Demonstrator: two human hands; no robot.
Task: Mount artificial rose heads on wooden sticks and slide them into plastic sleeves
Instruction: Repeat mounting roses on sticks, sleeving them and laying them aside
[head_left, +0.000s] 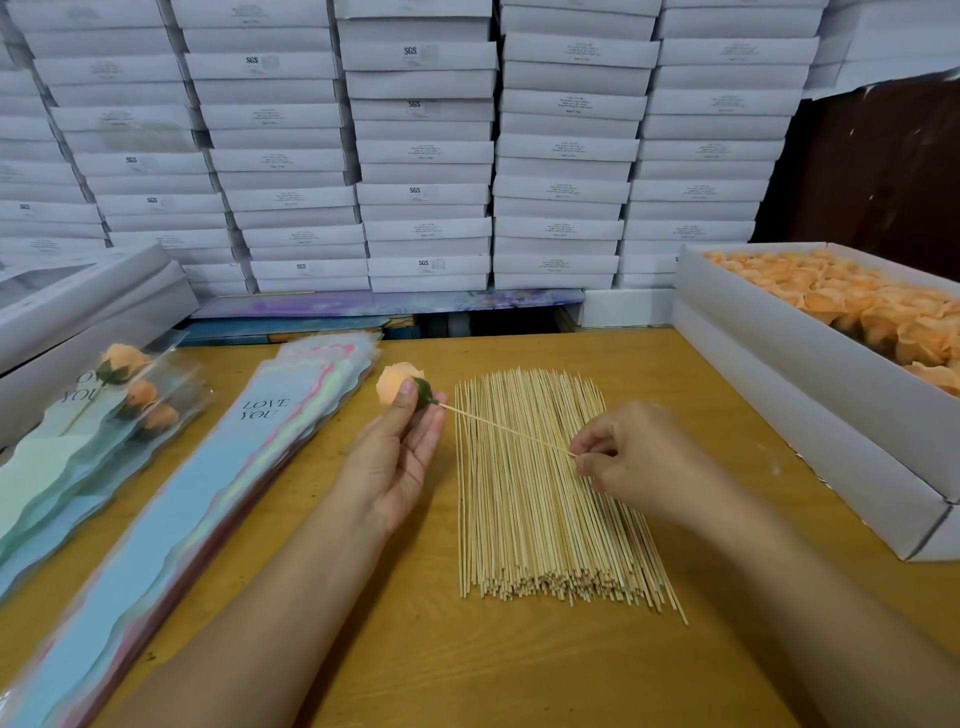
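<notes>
A person's left hand (400, 457) grips a peach rose head (397, 383) at its green base, while the right hand (628, 457) pinches the far end of a wooden stick (506, 428) entering that base. Loose sticks (545, 499) lie beneath both hands; bare table (426, 649) opens nearer the person. Plastic sleeves (249, 447) lie left of the left hand, a box of roses (810, 374) right of the right hand.

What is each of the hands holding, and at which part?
Left hand holds the rose head near its green base; right hand pinches the stick at its rear end.
</notes>
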